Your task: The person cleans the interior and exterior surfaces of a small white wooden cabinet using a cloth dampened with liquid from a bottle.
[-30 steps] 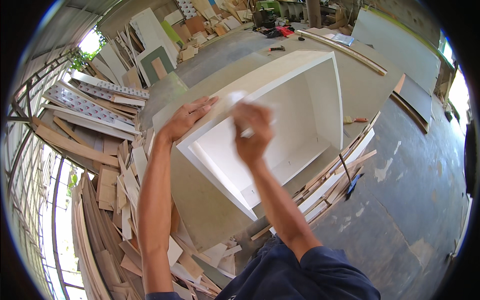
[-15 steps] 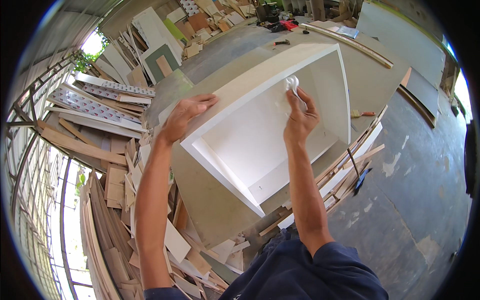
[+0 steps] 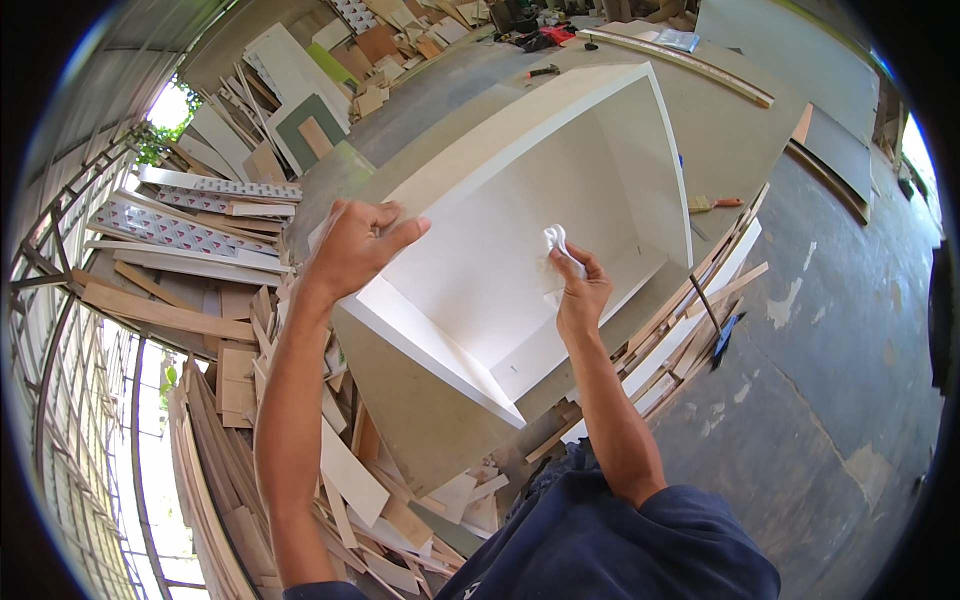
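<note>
A white open-fronted box (image 3: 470, 215), like a cabinet carcass, lies on a large grey-green board with its hollow side toward me. At its left corner my left hand (image 3: 358, 245) grips the panel, fingers bent over the outside and thumb along the front edge. Between the thumb and fingers of my right hand (image 3: 584, 292) is a crumpled white cloth (image 3: 554, 238). That hand is in front of the box's opening; whether the cloth touches the inner panel, I cannot tell.
A paintbrush (image 3: 716, 204) with a red handle lies right of the box. Beyond it are a hammer (image 3: 543, 71) and a long wooden strip (image 3: 680, 68). Wood offcuts (image 3: 235, 385) pile up at the left, and more strips (image 3: 690, 330) lie under the board's right side.
My right hand has come down and nearer with the cloth, away from the box's top edge. My left hand has shifted nearer along the box, its thumb now over the front edge.
</note>
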Demonstrator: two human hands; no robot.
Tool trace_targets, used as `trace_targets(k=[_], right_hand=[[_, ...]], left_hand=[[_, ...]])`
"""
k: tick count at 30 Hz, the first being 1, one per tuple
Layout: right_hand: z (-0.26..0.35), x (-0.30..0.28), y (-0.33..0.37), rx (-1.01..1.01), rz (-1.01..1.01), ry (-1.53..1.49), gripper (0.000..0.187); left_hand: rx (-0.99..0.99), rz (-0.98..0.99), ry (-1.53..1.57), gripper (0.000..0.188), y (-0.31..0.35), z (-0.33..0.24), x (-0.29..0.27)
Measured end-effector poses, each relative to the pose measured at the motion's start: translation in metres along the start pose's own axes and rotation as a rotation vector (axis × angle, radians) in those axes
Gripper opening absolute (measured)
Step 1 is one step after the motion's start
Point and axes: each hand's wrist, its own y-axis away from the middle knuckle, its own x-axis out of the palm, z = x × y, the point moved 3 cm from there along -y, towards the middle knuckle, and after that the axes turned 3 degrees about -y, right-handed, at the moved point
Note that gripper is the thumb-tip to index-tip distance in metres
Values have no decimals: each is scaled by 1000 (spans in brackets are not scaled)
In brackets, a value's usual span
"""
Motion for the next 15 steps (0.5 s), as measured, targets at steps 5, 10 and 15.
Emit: trace_targets(k=[5, 10, 15], right_hand=[[0, 12, 16, 70, 75, -11, 23], [4, 27, 29, 111, 115, -27, 23], [32, 43, 42, -72, 165, 99, 21]], left_hand=[[-229, 43, -187, 51, 1, -17, -1], [-11, -91, 50, 58, 15, 4, -5], [54, -29, 50, 61, 13, 0, -6]])
